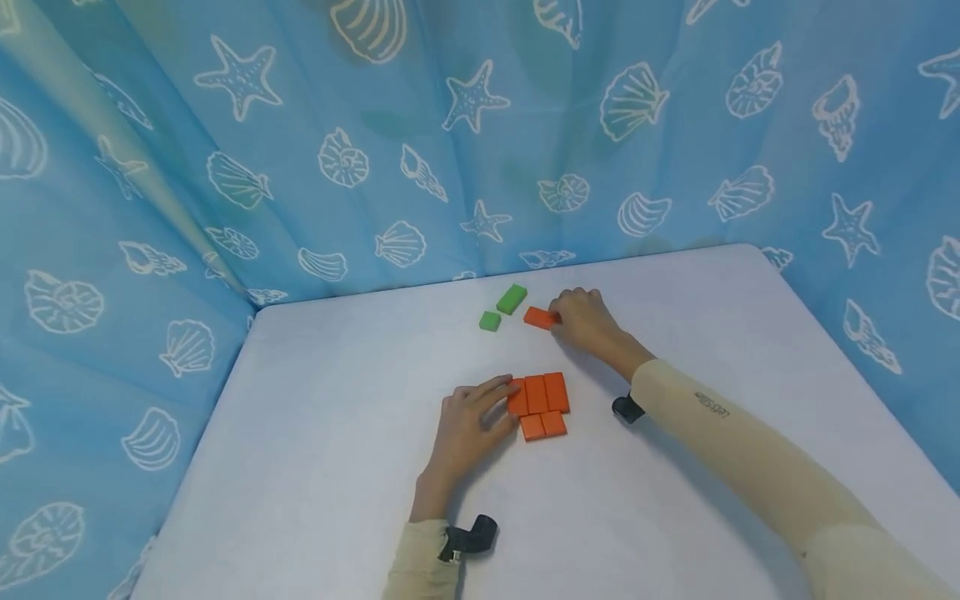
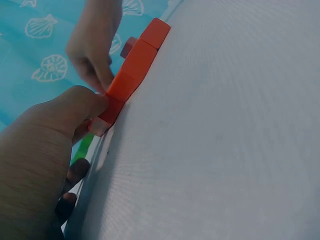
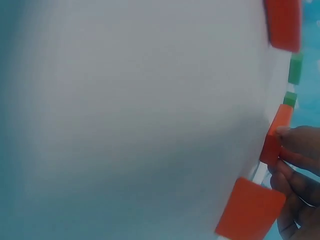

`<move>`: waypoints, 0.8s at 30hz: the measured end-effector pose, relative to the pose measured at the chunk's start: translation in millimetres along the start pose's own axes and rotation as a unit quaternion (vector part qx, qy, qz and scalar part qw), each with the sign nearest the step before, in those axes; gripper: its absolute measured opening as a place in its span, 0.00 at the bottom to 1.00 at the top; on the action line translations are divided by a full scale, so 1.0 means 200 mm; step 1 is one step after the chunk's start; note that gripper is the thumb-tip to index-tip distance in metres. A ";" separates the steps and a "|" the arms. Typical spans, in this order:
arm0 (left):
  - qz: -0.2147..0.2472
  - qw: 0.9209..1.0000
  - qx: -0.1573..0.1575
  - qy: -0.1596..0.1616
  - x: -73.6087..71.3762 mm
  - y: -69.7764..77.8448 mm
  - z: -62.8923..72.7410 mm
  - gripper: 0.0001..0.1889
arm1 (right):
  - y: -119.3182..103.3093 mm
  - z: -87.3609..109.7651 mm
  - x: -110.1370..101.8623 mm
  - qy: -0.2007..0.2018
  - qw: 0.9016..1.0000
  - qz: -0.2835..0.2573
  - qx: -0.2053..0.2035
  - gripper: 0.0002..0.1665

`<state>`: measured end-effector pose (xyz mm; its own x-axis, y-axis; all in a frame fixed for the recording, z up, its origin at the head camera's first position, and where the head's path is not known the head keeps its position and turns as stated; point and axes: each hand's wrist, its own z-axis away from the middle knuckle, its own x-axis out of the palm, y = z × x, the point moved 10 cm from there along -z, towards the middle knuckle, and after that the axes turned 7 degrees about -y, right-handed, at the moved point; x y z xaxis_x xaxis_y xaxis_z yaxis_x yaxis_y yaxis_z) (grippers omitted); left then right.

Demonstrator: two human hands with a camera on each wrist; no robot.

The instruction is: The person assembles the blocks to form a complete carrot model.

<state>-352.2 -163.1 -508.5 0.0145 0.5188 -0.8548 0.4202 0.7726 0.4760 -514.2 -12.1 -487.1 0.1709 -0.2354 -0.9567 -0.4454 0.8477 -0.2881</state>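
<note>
1. The right hand [image 1: 588,321] pinches one end of a flat orange-red rectangular block [image 1: 538,317] between thumb and fingers; the block points leftward from it.
2. Left of that block are two green pieces: a small green block [image 1: 490,321], and a longer green block [image 1: 512,299] farther from the person.
3. The left hand [image 1: 465,429] pinches the leftmost orange-red block [image 1: 518,401] between thumb and fingertips. Two more long orange-red blocks [image 1: 546,393] stand beside it, to the hand's right.
4. Two short orange-red blocks [image 1: 543,425] lie side by side just right of the left thumb, against the row's near side.
5. The white-topped table [image 1: 337,417] stretches away left of the left hand and right of the right hand. Its far edge runs just beyond the right hand, before a blue shell-and-starfish-print curtain [image 1: 525,125].
</note>
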 end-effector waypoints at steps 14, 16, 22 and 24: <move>0.001 1.000 -0.023 -0.015 0.00 -0.04 0.01 0.23 | -0.05 0.29 0.03 0.012 0.999 0.005 -0.032 0.12; 0.003 1.000 -0.024 -0.017 0.01 -0.03 0.01 0.23 | -0.05 0.34 0.02 0.024 0.999 0.005 -0.041 0.11; 0.005 1.000 -0.019 -0.014 0.02 -0.03 0.00 0.23 | -0.04 0.47 0.00 0.034 0.999 -0.002 -0.042 0.12; 0.005 1.000 -0.014 -0.011 0.02 -0.02 0.00 0.23 | -0.04 0.51 -0.01 0.034 0.999 -0.003 -0.041 0.11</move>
<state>-354.4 -163.5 -513.2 0.0397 0.5187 -0.8540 0.3952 0.7768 0.4902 -421.7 30.4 -479.6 0.1161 -0.2747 -0.9545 -0.5160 0.8044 -0.2943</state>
